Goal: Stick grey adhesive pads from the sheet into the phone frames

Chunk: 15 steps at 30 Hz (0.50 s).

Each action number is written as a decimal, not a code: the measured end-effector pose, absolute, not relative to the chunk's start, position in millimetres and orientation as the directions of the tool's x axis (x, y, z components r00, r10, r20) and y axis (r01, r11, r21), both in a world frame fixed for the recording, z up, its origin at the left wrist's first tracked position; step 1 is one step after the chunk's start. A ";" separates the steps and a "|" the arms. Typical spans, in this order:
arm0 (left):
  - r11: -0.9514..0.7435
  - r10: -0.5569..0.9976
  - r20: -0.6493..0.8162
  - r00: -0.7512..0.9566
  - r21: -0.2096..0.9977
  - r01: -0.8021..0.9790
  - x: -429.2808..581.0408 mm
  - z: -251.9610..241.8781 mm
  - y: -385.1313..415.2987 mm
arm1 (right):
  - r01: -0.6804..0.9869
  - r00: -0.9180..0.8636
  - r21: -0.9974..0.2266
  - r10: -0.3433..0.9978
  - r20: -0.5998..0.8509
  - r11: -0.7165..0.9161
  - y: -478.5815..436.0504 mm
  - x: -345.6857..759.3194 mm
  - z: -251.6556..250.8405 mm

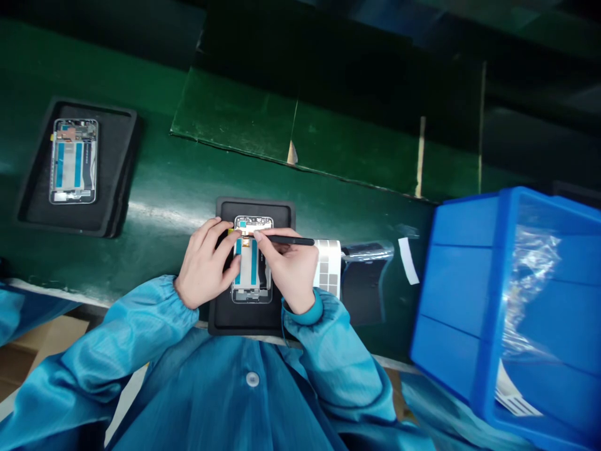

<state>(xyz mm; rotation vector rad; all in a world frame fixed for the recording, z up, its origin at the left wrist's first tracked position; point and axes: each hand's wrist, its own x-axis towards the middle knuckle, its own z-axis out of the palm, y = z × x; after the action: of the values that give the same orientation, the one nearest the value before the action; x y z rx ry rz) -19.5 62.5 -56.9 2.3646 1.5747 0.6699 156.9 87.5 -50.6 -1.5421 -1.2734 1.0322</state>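
Observation:
A phone frame [252, 263] with blue strips lies in a black tray [256, 313] at the near edge of the green bench. My left hand [206, 263] rests on the frame's left side, fingers curled, with the fingertips pressing near its top edge. My right hand [291, 266] is closed on thin black tweezers [286, 240], held level, their tip touching the top of the frame by a small yellow part [231, 231].
A second black tray [113, 181] with another phone frame [74, 161] sits at the far left. A sheet of small grey stickers [328, 266] and a clear bag [369, 254] lie right of my tray. A blue bin [469, 294] holding plastic bags stands at the right.

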 end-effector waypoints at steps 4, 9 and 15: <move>-0.410 0.910 0.237 0.340 0.392 0.824 -19.7 -55.7 62.2 | 0.291 0.123 -0.952 0.991 -0.057 -0.091 87.9 157.8 -50.2; -0.428 0.903 0.152 0.401 0.245 0.870 -19.0 -47.7 61.0 | 0.334 0.121 -0.939 0.992 -0.046 -0.085 87.7 156.2 -51.2; -0.500 0.862 0.116 0.493 0.042 0.865 -12.1 -36.0 57.6 | 0.245 0.321 -0.965 0.947 -0.013 -0.096 75.7 186.1 -29.8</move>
<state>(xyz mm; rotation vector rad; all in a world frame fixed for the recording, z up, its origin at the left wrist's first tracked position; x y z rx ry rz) -12.1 57.6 -36.0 2.7332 1.5806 0.1933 186.1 75.7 -29.8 -1.5743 -1.1169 0.8691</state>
